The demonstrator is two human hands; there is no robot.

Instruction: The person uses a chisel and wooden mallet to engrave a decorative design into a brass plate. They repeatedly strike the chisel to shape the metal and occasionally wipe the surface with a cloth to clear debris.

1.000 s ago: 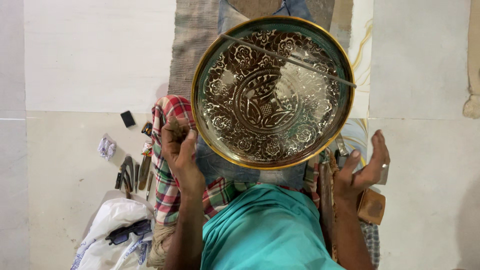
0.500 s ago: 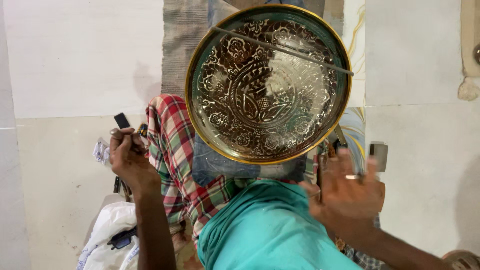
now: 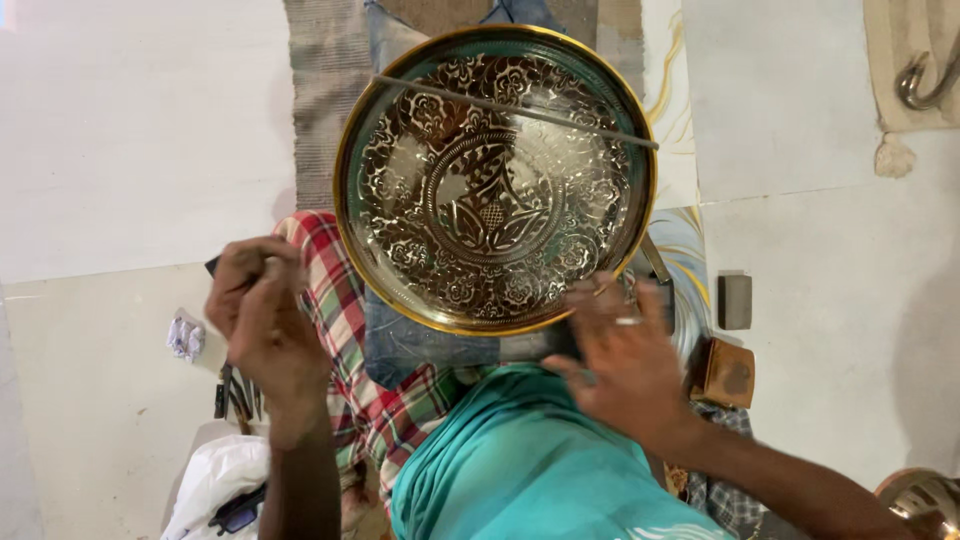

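Your right hand [image 3: 620, 355] is spreading open and blurred at the lower rim of the engraved brass plate [image 3: 495, 180], which fills the upper centre. Your left hand [image 3: 262, 310] is curling narrow; whether it is gripping anything, I cannot tell. Be steadying the rim evenly. No packages or labels are showing.

A pale tiled floor [image 3: 120, 150] runs under everything. A woven mat [image 3: 320, 100] lies at the top, beside a blue cloth [image 3: 400, 40]. A crumpled white scrap [image 3: 186, 338] sits at the left, near a bunch of dark tools [image 3: 238, 395]. A white bag [image 3: 215, 480] lies low left. At the right, a grey block [image 3: 735, 301] rests just above a brown wooden block [image 3: 728, 373]. A metal hook [image 3: 925, 80] lies on a beige cloth [image 3: 885, 40] top right.
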